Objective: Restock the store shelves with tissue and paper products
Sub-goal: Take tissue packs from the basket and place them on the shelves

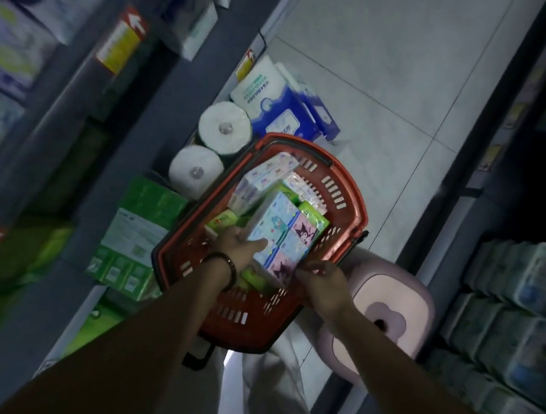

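A red shopping basket (349, 194) sits on the floor below me, filled with tissue packs. On top lies a pastel pack of cartoon-printed tissues (282, 237) in blue and pink. My left hand (239, 245), with a dark bracelet on the wrist, grips that pack's near left side. On the pack's near right corner rests my right hand (322, 283), fingers curled over the edge. Another pale tissue pack (268, 176) and green packs (312, 214) lie deeper in the basket.
Shelves on the left hold white paper rolls (224, 127), green tissue boxes (140, 224) and blue-white packs (284, 114). A pink stool (392, 305) stands right of the basket. Wrapped tissue bundles (514, 313) fill the right shelf. Pale tiled floor (395, 68) runs between.
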A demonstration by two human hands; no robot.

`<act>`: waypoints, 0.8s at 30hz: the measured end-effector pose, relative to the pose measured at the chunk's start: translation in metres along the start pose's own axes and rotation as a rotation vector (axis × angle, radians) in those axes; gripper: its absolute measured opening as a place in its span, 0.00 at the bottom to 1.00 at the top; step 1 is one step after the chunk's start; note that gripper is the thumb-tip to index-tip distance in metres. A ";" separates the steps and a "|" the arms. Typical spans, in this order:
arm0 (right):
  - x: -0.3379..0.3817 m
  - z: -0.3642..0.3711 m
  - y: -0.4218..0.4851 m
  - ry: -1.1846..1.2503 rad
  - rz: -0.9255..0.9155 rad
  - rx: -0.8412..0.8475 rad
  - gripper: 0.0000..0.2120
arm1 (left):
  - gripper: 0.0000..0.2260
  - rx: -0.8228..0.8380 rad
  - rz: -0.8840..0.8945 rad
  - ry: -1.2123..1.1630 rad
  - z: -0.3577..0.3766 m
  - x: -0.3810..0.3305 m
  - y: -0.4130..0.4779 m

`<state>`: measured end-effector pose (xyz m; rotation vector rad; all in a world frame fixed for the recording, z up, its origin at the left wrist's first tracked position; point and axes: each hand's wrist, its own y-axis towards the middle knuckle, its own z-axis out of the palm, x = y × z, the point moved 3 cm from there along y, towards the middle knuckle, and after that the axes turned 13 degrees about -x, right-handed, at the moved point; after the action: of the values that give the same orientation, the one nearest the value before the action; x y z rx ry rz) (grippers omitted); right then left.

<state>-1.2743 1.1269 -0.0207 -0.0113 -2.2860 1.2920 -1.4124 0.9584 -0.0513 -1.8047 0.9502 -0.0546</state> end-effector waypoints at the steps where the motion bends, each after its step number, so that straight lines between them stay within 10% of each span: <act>1: 0.011 -0.010 -0.011 -0.007 -0.029 0.002 0.14 | 0.17 0.025 0.007 -0.013 -0.014 -0.008 -0.020; 9: 0.140 -0.079 -0.135 -0.212 -0.333 0.162 0.34 | 0.19 0.270 0.211 0.084 -0.153 -0.080 -0.163; 13: 0.213 -0.105 -0.225 -0.182 -0.393 0.507 0.16 | 0.12 0.255 0.304 0.052 -0.228 -0.120 -0.245; 24: 0.328 -0.111 -0.404 -0.025 -0.946 0.527 0.21 | 0.24 -0.196 0.523 -0.348 -0.396 -0.138 -0.428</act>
<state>-1.4166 1.0762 0.4898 1.1136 -1.5189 1.2611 -1.4394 0.7981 0.5250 -1.6120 1.1673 0.6781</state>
